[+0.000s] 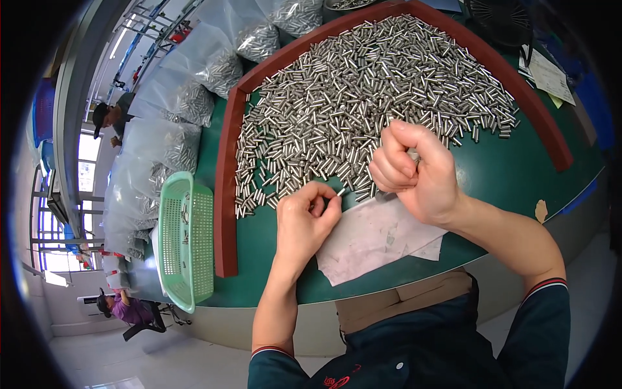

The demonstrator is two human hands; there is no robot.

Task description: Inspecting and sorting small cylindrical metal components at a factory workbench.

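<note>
Fingertips of left hand pinched on one metal pin at near edge of pin pile; right hand balled up over pile, contents unclear. Stained sheet nearside of pile, red-brown frame around pile, green basket left of pile.

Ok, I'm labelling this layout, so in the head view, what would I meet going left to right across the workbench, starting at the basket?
Green basket → left bar of the red-brown frame → left hand → right hand → brown scrap near the bench edge.
</note>
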